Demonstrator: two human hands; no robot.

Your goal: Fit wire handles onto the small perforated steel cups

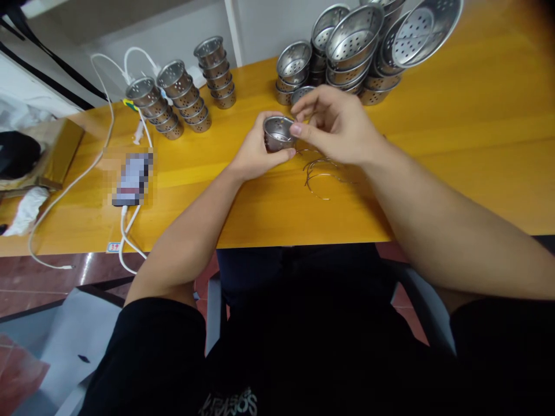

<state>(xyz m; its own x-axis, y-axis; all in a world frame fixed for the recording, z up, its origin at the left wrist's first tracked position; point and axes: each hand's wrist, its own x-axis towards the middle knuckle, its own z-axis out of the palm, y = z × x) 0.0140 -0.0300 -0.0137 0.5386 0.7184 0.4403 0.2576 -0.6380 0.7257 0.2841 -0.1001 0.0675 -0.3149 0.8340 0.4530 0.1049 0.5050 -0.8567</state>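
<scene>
A small perforated metal cup is tilted with its open top toward me. My left hand wraps round its left side, thumb along the front and fingers behind. At the cup's right rim is my right hand, its thumb and fingertips bent close together; whether something thin is between them is too small to tell. Several thin curved wires lie on the yellow table below my right hand. Behind that hand stand stacked larger perforated metal cups, partly hidden by it.
Three stacks of small perforated cups stand at the back left. A phone with white cables lies on the left. A cardboard box is at the far left.
</scene>
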